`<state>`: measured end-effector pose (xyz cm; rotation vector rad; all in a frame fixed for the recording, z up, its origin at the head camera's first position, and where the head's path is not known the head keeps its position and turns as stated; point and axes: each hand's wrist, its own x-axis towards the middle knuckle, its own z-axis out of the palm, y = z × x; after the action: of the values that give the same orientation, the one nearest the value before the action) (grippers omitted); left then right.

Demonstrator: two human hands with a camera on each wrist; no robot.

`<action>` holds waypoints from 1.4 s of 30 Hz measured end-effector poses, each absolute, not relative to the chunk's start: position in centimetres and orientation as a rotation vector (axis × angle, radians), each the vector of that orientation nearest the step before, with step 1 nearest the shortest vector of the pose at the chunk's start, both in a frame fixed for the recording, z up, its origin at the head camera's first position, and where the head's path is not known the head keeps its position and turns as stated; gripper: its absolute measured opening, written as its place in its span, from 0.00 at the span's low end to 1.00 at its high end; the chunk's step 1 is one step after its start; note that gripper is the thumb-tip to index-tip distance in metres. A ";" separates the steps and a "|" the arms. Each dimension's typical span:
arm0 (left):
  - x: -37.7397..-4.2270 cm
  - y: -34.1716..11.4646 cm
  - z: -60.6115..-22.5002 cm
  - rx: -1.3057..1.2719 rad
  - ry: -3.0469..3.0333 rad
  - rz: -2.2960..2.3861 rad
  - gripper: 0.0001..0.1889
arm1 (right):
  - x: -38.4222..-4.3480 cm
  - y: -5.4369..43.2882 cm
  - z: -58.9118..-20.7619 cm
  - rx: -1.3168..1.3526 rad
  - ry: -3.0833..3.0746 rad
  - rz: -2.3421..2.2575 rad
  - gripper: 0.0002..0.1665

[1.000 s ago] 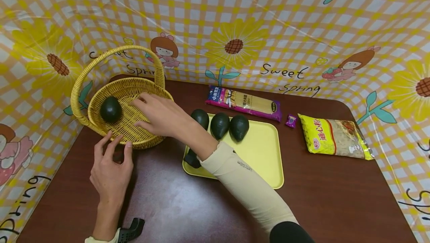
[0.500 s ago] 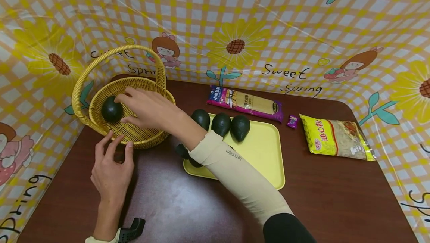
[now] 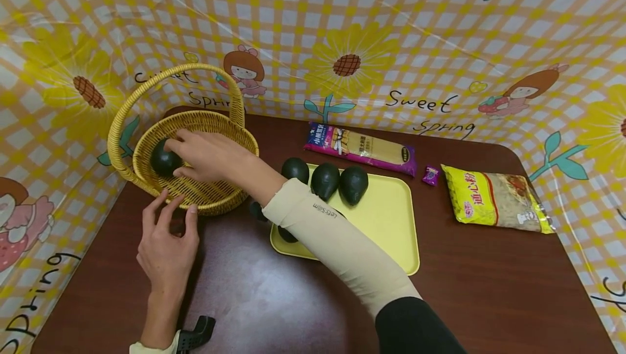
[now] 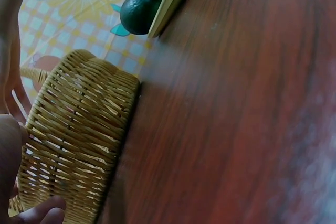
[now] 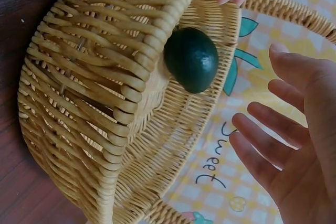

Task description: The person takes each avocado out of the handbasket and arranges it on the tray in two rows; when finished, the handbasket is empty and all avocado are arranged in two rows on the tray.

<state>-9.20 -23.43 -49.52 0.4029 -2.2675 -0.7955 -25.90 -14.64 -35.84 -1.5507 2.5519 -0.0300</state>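
Note:
A dark green avocado (image 3: 165, 158) lies inside the yellow wicker basket (image 3: 222, 208), toward its left side. My right hand (image 3: 207, 155) hovers over the basket beside this avocado. In the right wrist view its fingers are spread, with a gap between them and the avocado (image 5: 191, 60). My left hand (image 3: 168, 250) touches the basket's near rim with spread, slightly bent fingertips. The left wrist view shows that hand (image 4: 10, 150) close against the woven wall (image 4: 79, 135). Several more avocados (image 3: 353, 185) lie on a yellow tray (image 3: 386, 223), partly hidden by my right forearm.
Behind the tray lies a purple pack of noodles (image 3: 362, 149). To the right of it are a small purple wrapped sweet (image 3: 430, 175) and a yellow bag of pasta (image 3: 496, 199). The basket's tall arched handle (image 3: 117, 131) stands upright. A checked cloth (image 3: 288, 28) surrounds the brown table (image 3: 469, 289).
My right hand has moved left across the basket to the avocado inside. My left hand stays at the near rim. The view has shifted slightly.

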 end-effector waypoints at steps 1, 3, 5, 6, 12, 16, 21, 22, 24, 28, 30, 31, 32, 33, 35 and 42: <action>-9.2 -23.4 -49.5 0.403 -2.266 -0.794 0.18 | -26.1 -14.9 -35.9 -1.539 2.543 -0.023 0.36; -9.2 -23.5 -49.5 0.402 -2.263 -0.791 0.18 | -26.3 -15.4 -35.9 -1.523 2.525 -0.010 0.37; -9.1 -23.5 -49.5 0.406 -2.262 -0.793 0.18 | -26.6 -16.0 -35.9 -1.517 2.511 -0.004 0.37; -9.1 -23.5 -49.5 0.407 -2.262 -0.792 0.18 | -26.7 -16.3 -35.9 -1.513 2.505 0.005 0.37; -9.1 -23.6 -49.5 0.421 -2.266 -0.792 0.18 | -27.1 -18.5 -36.1 -1.473 2.464 0.083 0.40; -9.1 -23.4 -49.6 0.427 -2.270 -0.795 0.18 | -27.5 -19.5 -36.4 -1.417 2.441 0.119 0.43; -9.2 -23.3 -49.6 0.423 -2.272 -0.795 0.18 | -27.9 -20.2 -36.6 -1.309 2.416 0.171 0.45; -9.2 -23.3 -49.6 0.421 -2.272 -0.794 0.18 | -28.0 -20.3 -36.6 -1.286 2.412 0.184 0.45; -9.2 -23.3 -49.6 0.416 -2.272 -0.792 0.18 | -28.1 -20.4 -36.7 -1.253 2.406 0.207 0.46; -9.1 -23.4 -49.6 0.410 -2.272 -0.787 0.18 | -28.4 -20.3 -37.0 -1.218 2.400 0.214 0.46; -9.1 -23.3 -49.6 0.411 -2.273 -0.787 0.18 | -28.5 -20.3 -37.3 -1.200 2.394 0.206 0.46; -9.2 -23.3 -49.6 0.412 -2.274 -0.789 0.18 | -28.5 -20.3 -37.5 -1.184 2.391 0.199 0.46; -9.2 -23.3 -49.6 0.413 -2.274 -0.789 0.18 | -28.6 -20.3 -37.6 -1.170 2.388 0.201 0.46; -9.2 -23.3 -49.6 0.414 -2.275 -0.791 0.18 | -28.6 -20.4 -37.8 -1.160 2.382 0.202 0.47; -9.2 -23.2 -49.6 0.417 -2.275 -0.795 0.18 | -28.7 -20.5 -38.0 -1.138 2.371 0.204 0.48; -9.3 -23.4 -49.5 0.411 -2.265 -0.793 0.18 | -29.0 -21.2 -38.4 -1.090 2.332 0.210 0.48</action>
<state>-9.27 -23.38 -49.54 0.4114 -2.2648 -0.7931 -29.01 -21.16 -38.35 -1.0901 2.3319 0.2101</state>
